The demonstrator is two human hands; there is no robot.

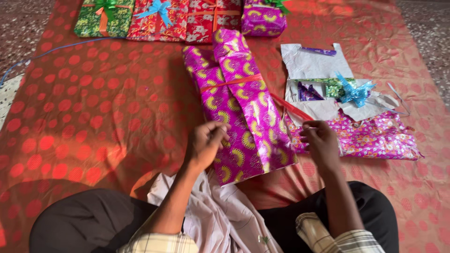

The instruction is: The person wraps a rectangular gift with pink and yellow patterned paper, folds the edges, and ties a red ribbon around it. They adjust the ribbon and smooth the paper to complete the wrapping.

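Note:
A long package (239, 103) wrapped in shiny magenta paper with yellow crescents lies on the red dotted cloth (84, 107) in front of me. An orange-red ribbon (232, 83) crosses its middle and trails off to the right toward my right hand (321, 143), which pinches the ribbon's end beside the package's right edge. My left hand (206, 143) rests with curled fingers on the package's near left side, and whether it holds the ribbon I cannot tell.
Several wrapped gifts (159, 18) with bows line the far edge. To the right lie white paper (314, 63), a blue bow (354, 91), green wrap and a pink flowered sheet (375, 138). A blue cord (56, 49) runs at far left.

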